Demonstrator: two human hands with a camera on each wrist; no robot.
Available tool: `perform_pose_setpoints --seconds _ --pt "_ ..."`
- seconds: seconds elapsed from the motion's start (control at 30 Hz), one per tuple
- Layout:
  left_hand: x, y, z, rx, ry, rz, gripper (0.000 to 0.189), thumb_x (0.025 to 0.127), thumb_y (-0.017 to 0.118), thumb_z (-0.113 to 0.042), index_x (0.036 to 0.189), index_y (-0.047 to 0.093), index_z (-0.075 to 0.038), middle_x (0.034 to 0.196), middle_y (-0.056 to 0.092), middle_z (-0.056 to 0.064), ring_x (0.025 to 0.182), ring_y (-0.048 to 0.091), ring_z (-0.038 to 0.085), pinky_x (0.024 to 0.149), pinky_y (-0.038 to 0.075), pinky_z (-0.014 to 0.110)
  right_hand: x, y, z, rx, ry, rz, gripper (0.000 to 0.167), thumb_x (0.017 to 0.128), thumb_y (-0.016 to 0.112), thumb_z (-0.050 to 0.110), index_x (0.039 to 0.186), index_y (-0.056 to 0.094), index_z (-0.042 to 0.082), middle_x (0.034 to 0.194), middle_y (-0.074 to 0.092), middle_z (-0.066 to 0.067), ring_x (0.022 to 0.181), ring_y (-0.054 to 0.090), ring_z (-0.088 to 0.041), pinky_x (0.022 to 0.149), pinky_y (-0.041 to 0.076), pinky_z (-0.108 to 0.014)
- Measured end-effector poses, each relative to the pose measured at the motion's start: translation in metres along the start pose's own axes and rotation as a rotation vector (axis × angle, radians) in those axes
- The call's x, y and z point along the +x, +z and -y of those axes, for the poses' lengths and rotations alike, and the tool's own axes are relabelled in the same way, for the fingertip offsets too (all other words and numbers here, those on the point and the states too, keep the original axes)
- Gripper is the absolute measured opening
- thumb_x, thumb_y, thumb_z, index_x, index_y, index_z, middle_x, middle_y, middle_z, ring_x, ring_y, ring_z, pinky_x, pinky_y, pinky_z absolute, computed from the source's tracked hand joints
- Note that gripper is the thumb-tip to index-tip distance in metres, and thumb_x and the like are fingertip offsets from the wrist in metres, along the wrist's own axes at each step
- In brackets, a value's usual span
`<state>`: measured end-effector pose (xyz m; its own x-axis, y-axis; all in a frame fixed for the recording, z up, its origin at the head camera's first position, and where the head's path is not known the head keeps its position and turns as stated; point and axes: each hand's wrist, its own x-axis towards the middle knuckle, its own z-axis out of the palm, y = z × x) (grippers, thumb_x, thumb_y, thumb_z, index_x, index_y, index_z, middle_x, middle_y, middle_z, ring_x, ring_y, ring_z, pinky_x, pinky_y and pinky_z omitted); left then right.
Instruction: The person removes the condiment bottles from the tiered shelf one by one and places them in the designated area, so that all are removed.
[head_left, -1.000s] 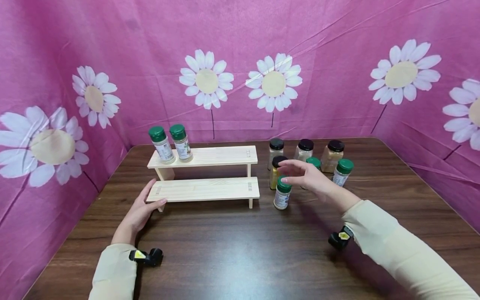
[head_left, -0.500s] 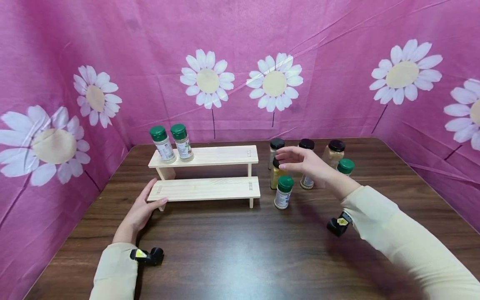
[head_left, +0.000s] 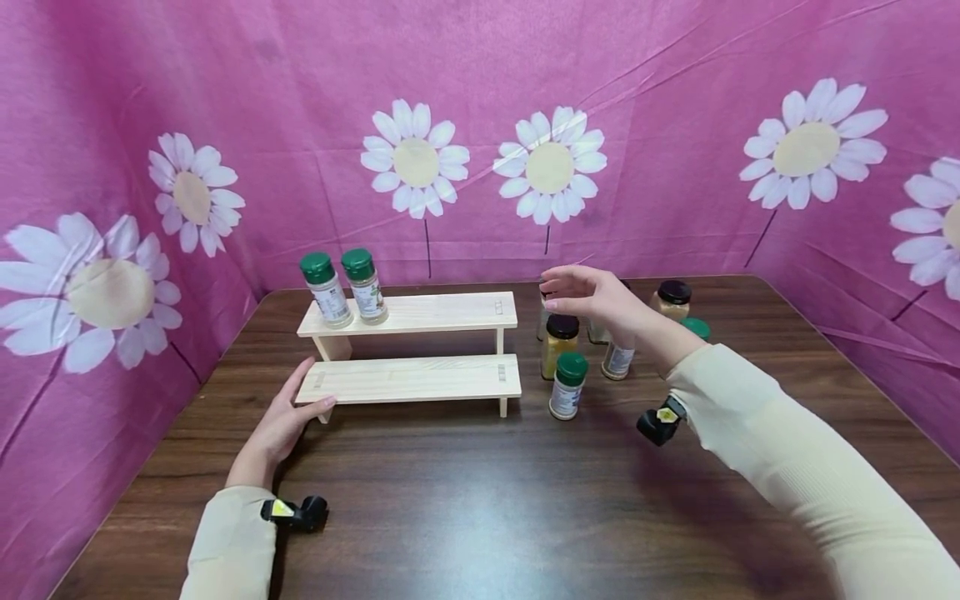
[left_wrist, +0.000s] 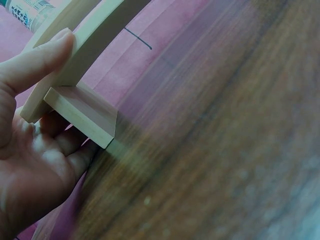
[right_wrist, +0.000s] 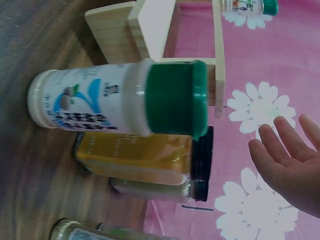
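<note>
My left hand grips the left end of a two-tier wooden rack. In the left wrist view its thumb lies along the lower board, and its other fingers are around the end near the leg. Two green-capped spice bottles stand at the left of the upper board. My right hand hovers above the group of spice jars, fingers loosely bent and holding nothing. Below it are a yellow spice jar with a black lid and, in front, a green-capped spice bottle. The hand partly hides the jars behind.
A black-lidded jar and a green cap show right of my right wrist. Another labelled bottle stands under the hand. A pink cloth with daisies hangs behind the dark wooden table.
My right hand has moved back and slightly left, from over the front green-capped bottle and yellow jar toward the rear jars. My left hand and the rack stay in place.
</note>
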<state>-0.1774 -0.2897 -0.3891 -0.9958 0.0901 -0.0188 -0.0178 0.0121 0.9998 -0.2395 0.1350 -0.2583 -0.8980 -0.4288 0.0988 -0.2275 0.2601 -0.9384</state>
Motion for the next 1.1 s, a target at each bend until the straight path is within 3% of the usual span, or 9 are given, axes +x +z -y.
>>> perform_pose_setpoints --seconds 0.27,0.63,1.1 --pt "0.0 0.001 0.0 -0.009 -0.004 -0.005 0.082 0.08 0.055 0.002 0.138 -0.001 -0.008 0.139 0.006 0.018 0.116 0.024 0.018 0.094 0.024 0.022 0.017 0.003 0.016 -0.009 -0.013 -0.01 0.05 0.08 0.062 0.015 0.123 0.042 0.001 0.117 0.049 -0.017 0.099 0.051 -0.023 0.085 0.039 -0.038" --pt "0.001 0.0 0.003 -0.01 0.014 -0.008 0.081 0.081 0.055 0.003 0.139 -0.001 -0.008 0.137 0.008 0.019 0.11 0.03 0.012 0.087 0.028 0.016 0.036 0.013 0.038 -0.016 -0.04 -0.011 0.048 0.079 0.062 0.019 0.122 0.045 0.006 0.116 0.05 -0.011 0.103 0.046 -0.021 0.086 0.038 -0.035" --pt "0.0 0.001 0.001 -0.004 0.009 -0.003 0.081 0.081 0.055 0.002 0.139 -0.001 -0.007 0.138 0.007 0.017 0.114 0.026 0.016 0.089 0.027 0.018 0.061 0.041 0.06 0.002 -0.049 -0.02 0.048 0.078 0.063 0.018 0.121 0.046 0.008 0.113 0.052 -0.009 0.101 0.048 -0.019 0.088 0.035 -0.033"
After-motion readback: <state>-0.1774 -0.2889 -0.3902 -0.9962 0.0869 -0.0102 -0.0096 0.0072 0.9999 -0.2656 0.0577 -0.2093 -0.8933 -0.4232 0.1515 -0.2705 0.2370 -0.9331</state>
